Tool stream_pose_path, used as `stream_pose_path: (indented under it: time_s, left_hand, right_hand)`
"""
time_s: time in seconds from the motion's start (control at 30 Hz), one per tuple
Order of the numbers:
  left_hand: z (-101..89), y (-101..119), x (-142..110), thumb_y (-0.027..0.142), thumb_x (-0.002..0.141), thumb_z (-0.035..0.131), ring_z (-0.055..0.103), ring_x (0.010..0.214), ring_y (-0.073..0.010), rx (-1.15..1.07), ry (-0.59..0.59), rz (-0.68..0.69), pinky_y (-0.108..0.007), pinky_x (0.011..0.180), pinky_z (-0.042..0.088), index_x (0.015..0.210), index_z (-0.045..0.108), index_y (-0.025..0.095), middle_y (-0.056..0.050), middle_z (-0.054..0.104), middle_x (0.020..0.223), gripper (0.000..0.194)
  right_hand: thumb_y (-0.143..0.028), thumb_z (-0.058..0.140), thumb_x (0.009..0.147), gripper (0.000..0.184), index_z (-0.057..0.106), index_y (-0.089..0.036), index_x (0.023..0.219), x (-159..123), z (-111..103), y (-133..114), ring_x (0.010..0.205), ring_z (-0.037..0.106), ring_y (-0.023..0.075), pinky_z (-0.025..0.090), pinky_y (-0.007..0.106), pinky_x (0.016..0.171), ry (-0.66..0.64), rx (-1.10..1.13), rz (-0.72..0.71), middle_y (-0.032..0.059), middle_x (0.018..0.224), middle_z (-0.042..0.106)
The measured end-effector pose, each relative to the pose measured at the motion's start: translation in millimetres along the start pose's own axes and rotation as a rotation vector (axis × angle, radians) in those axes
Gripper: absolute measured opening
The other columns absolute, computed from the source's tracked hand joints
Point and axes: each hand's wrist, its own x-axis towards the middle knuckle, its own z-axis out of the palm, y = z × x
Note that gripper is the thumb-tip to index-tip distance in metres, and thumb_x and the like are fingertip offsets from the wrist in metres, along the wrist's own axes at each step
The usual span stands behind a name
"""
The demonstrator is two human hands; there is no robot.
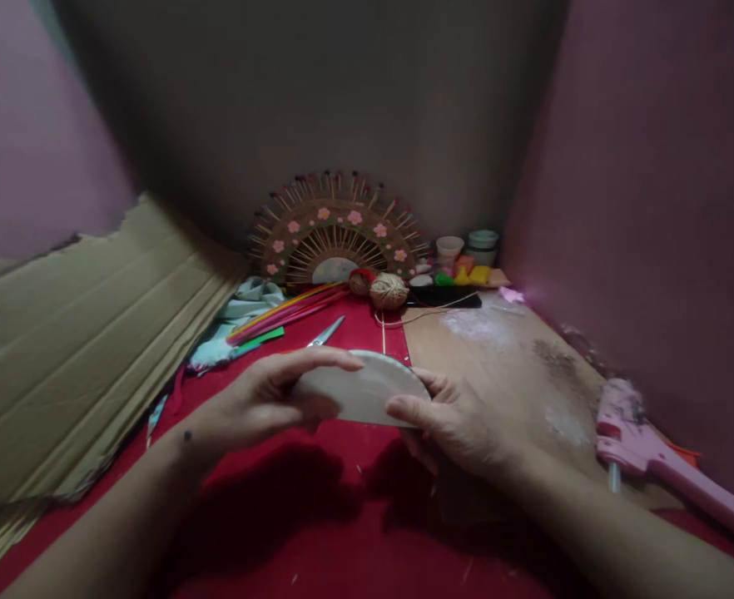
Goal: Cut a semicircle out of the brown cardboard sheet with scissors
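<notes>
A pale half-round piece (373,387), flat side toward me, is held up over the red cloth (354,532). My right hand (460,416) pinches its right end, thumb on the near face and fingers behind. Around its left end curls my left hand (280,391), with the index finger along the curved top edge and the thumb below; this hand is slightly blurred. Just beyond the piece, scissors (328,331) lie partly hidden behind it. What the piece is made of I cannot tell.
Flattened cardboard (92,358) leans at the left. A fan-shaped stick ornament (342,220) stands against the back wall, with a twine ball (389,291) before it. Colored strips (280,319) lie left of center. A pink glue gun (642,441) rests at right on a brown board (498,366).
</notes>
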Motion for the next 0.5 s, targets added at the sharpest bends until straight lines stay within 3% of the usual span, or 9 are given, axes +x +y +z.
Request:
stream_pose_path:
  time_s: [0.13, 0.3, 0.5]
  left_hand:
    - [-1.5, -3.2, -1.2, 0.017, 0.085, 0.063, 0.059, 0.074, -0.0098, 0.107, -0.002, 0.078, -0.016, 0.062, 0.051, 0.126, 0.056, 0.036, 0.000, 0.063, 0.104, 0.046]
    - [-1.5, -5.5, -1.9, 0.015, 0.086, 0.061, 0.059, 0.072, -0.0075, 0.091, 0.005, 0.118, -0.015, 0.064, 0.051, 0.126, 0.054, 0.043, 0.004, 0.061, 0.098, 0.049]
    - [-1.1, -9.3, -1.5, 0.017, 0.085, 0.062, 0.058, 0.069, -0.0089, 0.070, 0.017, 0.042, -0.017, 0.061, 0.051, 0.128, 0.054, 0.039, 0.002, 0.060, 0.094, 0.049]
  right_hand:
    - [-0.054, 0.065, 0.078, 0.037, 0.059, -0.017, 0.080, 0.4, 1.3, 3.1, 0.027, 0.035, 0.0038, 0.021, 0.014, 0.027, -0.005, 0.004, -0.051, -0.0098, 0.039, 0.047]
    - [-0.062, 0.057, 0.079, 0.045, 0.059, -0.017, 0.080, -2.5, 3.6, 0.3, 0.027, 0.035, 0.0046, 0.020, 0.015, 0.027, 0.002, -0.082, -0.069, -0.0098, 0.038, 0.044]
    - [-0.063, 0.051, 0.083, 0.047, 0.060, -0.016, 0.079, -3.7, 4.0, -1.2, 0.027, 0.037, 0.0046, 0.023, 0.015, 0.028, 0.039, -0.149, -0.074, -0.0090, 0.039, 0.044]
